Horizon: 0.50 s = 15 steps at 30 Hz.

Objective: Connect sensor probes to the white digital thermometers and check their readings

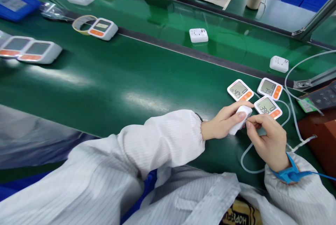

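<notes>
My left hand (227, 120) is closed around a white monitor (240, 120) that looks like a blood pressure monitor, held tilted on edge above the green bench. My right hand (269, 137) pinches at the near edge of that monitor; what lies between its fingertips is hidden. A clear tube (244, 162) loops on the bench under the right hand. Just beyond my hands lie three similar monitors with orange buttons and lit digits: one at left (240, 90), one at the back (270, 88), and one closest (268, 107), almost touching my left fingertips.
White units lie face down on the far green strip, one mid-way (198, 35) and one at right (279, 64). More monitors (39, 51) and a tape roll (84, 23) sit left. A brown box (321, 130) stands right. A blue cord (322, 176) runs from my right wrist strap.
</notes>
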{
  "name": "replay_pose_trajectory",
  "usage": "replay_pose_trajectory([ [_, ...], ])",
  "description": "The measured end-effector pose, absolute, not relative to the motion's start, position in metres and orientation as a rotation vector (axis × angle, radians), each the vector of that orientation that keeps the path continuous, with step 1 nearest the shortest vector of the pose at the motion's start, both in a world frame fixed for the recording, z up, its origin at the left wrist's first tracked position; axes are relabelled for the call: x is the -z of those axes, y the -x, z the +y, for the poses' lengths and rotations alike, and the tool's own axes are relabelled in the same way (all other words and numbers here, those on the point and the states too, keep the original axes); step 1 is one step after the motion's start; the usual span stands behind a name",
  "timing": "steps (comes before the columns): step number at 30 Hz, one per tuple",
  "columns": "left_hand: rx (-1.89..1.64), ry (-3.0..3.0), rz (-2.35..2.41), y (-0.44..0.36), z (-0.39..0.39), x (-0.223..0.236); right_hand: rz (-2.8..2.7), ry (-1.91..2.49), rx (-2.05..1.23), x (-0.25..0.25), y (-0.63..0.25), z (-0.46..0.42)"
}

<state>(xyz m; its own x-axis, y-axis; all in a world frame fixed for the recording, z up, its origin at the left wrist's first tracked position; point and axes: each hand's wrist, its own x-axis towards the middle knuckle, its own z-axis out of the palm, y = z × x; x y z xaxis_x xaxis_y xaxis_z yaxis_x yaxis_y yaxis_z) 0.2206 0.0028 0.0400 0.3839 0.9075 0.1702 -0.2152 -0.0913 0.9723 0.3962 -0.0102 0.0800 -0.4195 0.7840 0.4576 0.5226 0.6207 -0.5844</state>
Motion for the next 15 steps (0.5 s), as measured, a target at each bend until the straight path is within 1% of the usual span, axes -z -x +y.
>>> replay_pose_trajectory([
  [15, -1.063, -1.364, 0.728, -0.2200, 0.0024, -0.0377, -2.139, 1.014, -0.481, -0.0823, -0.3957, -0.0102],
])
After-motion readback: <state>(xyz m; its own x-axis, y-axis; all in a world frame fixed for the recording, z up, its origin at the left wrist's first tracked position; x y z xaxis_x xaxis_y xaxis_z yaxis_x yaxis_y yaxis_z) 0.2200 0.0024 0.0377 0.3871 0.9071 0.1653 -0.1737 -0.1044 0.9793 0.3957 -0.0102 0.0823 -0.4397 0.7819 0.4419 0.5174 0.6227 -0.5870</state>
